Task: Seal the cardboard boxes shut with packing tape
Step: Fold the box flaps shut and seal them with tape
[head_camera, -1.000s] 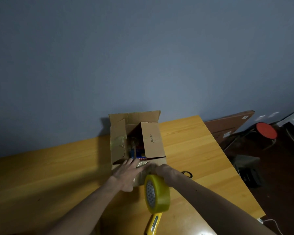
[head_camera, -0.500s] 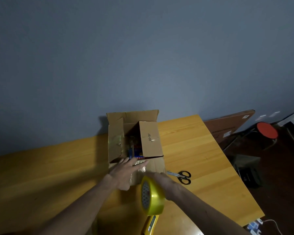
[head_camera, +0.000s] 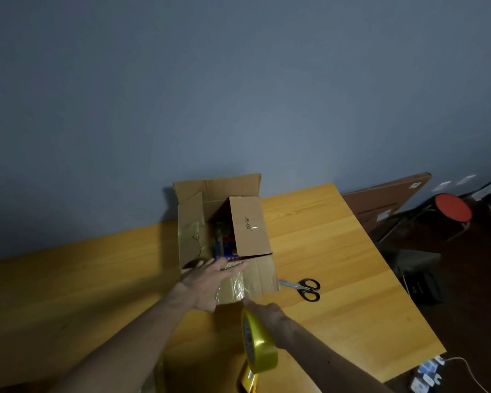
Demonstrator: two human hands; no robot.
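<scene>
The cardboard box (head_camera: 250, 231) sits on the yellow wooden table (head_camera: 338, 279), toward its far edge and close to the grey-blue wall (head_camera: 238, 95). Its top is open. The far flap stands upright, the left flap leans up, and the right flap, printed "JS-03", tilts in over the opening. Something blue and red (head_camera: 224, 249) shows inside.

The person's left hand (head_camera: 210, 282) lies flat on the near side of the box with its fingers straight and spread, their tips reaching the rim; it grasps nothing. A glossy strip of clear tape (head_camera: 234, 286) runs down that near side, just beside the hand.

The right hand (head_camera: 267, 313) is just near of the box's bottom edge and grasps a yellow tape roll (head_camera: 260, 347). The roll stands on edge, off the table, against the left side of the wrist. How the fingers sit on it I cannot make out, as the roll covers them. Below the roll, at the near edge, part of a yellow tool (head_camera: 247, 378) shows.

Black-handled scissors (head_camera: 304, 287) lie on the table, touching or almost touching the box's near right corner. Beyond the table's right edge a flat brown carton (head_camera: 386, 199) leans on the wall, with a red stool (head_camera: 452, 207) near it
</scene>
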